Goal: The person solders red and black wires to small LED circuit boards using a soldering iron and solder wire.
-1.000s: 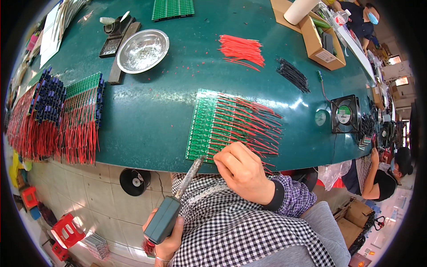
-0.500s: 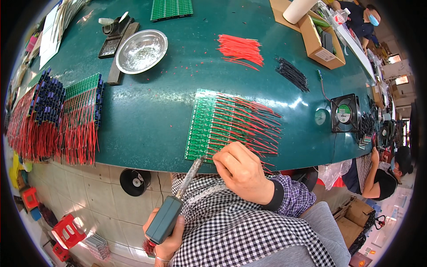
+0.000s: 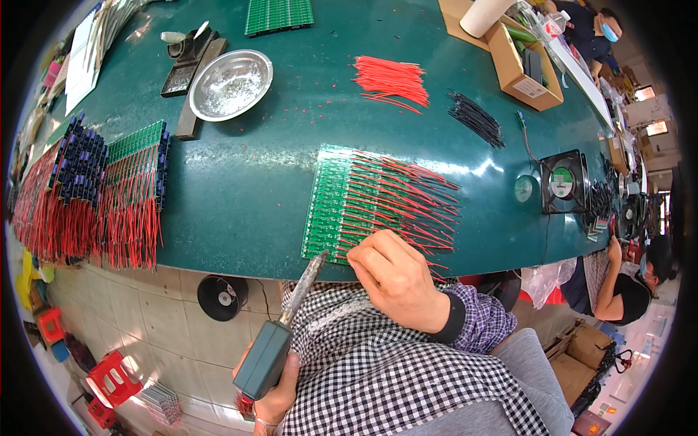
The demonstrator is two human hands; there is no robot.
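Observation:
A green circuit board panel (image 3: pixel 327 192) lies near the table's front edge, with rows of red wires (image 3: pixel 418 200) running off its right side and dark wires among them. My left hand (image 3: pixel 282 394) is wrapped round the dark green handle of a soldering iron (image 3: pixel 263 360). The iron's tip is at the panel's near edge, touching or just above it; I cannot tell which. My right hand (image 3: pixel 403 283) is pinched at the panel's near right corner, around the end of a red wire mostly hidden by the fingers.
A metal bowl (image 3: pixel 231 85) stands beside a black iron holder (image 3: pixel 190 62). Red wires (image 3: pixel 392 80) and black wires (image 3: pixel 476 118) lie in bundles farther back. Finished-looking wired boards (image 3: pixel 131 182) are stacked at left. A black fan (image 3: pixel 563 183) and cardboard box (image 3: pixel 523 69) stand at right; co-workers sit beyond.
The soldering iron's tip has shifted slightly left, away from my right fingers, and my left hand has moved a little with it. My right hand has stayed almost still.

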